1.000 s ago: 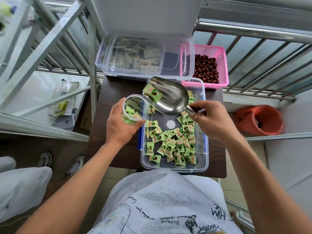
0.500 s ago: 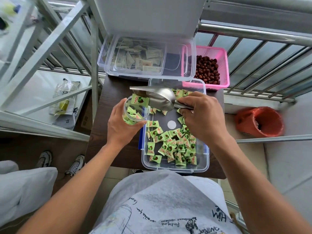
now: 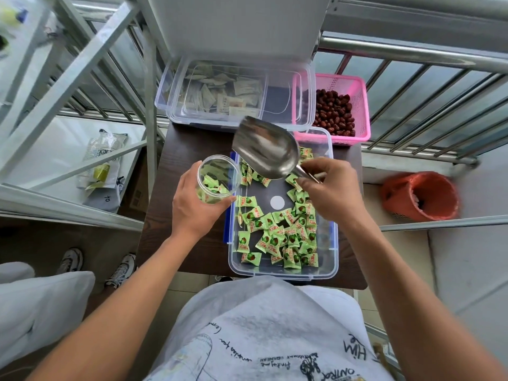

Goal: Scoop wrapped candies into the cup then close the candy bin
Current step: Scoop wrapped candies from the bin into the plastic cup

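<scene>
A clear plastic cup (image 3: 218, 178) holding several green wrapped candies stands at the left side of the candy bin, gripped from below by my left hand (image 3: 196, 204). My right hand (image 3: 331, 192) pinches the handle of a metal scoop (image 3: 265, 148). The scoop is empty and tilted up above the far end of the bin. The clear candy bin (image 3: 334, 243) lies open on the dark table, with many green wrapped candies (image 3: 280, 235) spread over its floor.
A second clear container (image 3: 308, 86) with white packets stands behind the bin, a white lid leaning upright above it. A pink basket (image 3: 360, 94) of red dates sits at the back right. An orange bucket (image 3: 420, 195) stands on the floor to the right. Metal railings surround the dark table (image 3: 181, 171).
The scoop tipped its candies into the cup, then swung back right and upward, now empty. The cup holds more candies; my left hand stays on it.
</scene>
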Demonstrator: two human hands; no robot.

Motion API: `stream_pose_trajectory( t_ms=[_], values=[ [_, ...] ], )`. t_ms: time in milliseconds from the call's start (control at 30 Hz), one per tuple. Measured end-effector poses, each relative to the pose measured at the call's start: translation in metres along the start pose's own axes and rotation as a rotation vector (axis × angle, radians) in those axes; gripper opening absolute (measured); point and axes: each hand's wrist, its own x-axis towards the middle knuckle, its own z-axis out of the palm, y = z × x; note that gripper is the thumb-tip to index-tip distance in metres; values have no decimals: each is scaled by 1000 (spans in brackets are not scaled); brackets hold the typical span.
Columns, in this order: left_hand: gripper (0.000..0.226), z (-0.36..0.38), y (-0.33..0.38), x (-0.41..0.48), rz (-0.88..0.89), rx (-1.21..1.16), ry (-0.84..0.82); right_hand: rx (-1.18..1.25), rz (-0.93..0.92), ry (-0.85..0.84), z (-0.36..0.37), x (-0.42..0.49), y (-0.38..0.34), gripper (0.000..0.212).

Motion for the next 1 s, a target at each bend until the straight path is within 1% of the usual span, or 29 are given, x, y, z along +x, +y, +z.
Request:
stream_pose_trajectory(
  t_ms=[67, 100, 167, 233, 333, 500, 667, 833, 933, 1000],
  values=[
    [104, 0, 0, 1, -8, -26, 9, -66, 166, -141, 7, 5, 18, 10],
    [104, 0, 0, 2, -8, -30, 11, -103, 231, -208, 11, 6, 27, 9],
    [103, 0, 0, 3, -2, -25, 13, -166, 317, -301, 19, 6, 45, 17],
    [102, 0, 0, 4, 6, -23, 11, -226, 360, -336, 25, 4, 59, 25],
    [100, 1, 0, 5, 9, -20, 7, -245, 410, -343, 28, 2, 70, 28],
    [99, 1, -1, 5, 12, -20, 1, -237, 429, -320, 36, 7, 79, 29],
    [99, 0, 0, 5, 15, -23, 0, -132, 460, -311, 54, 19, 75, 22],
    [99, 1, -1, 7, 18, -20, -1, -79, 487, -280, 69, 32, 68, 20],
    [100, 1, -2, 7, 4, -23, 2, 44, 583, -327, 71, 39, 70, 17],
    [100, 1, -2, 7, 2, -27, -4, 60, 602, -343, 71, 40, 73, 17]
  ],
)
